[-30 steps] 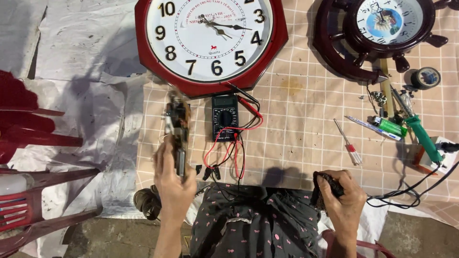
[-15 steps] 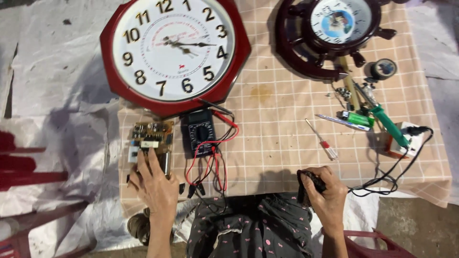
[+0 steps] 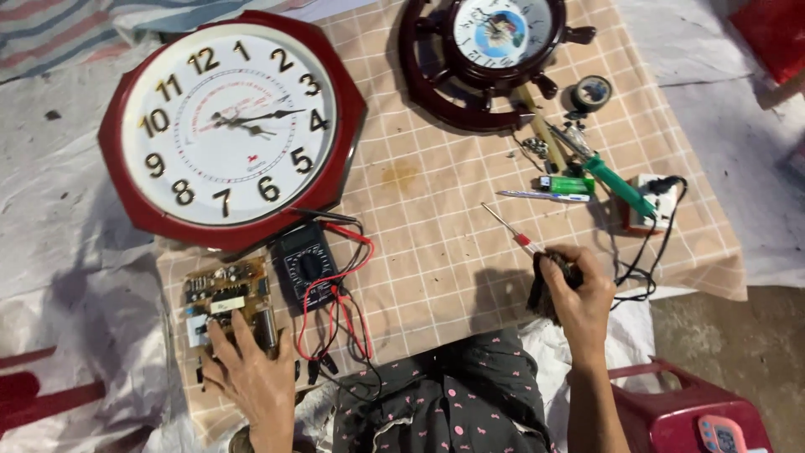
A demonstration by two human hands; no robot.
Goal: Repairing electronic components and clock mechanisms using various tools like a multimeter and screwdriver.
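Right hand forward, fuzzy dark brush

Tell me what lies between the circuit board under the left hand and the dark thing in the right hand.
In the head view, between the circuit board and the dark thing lie a black multimeter with red and black leads, then bare checked cloth.
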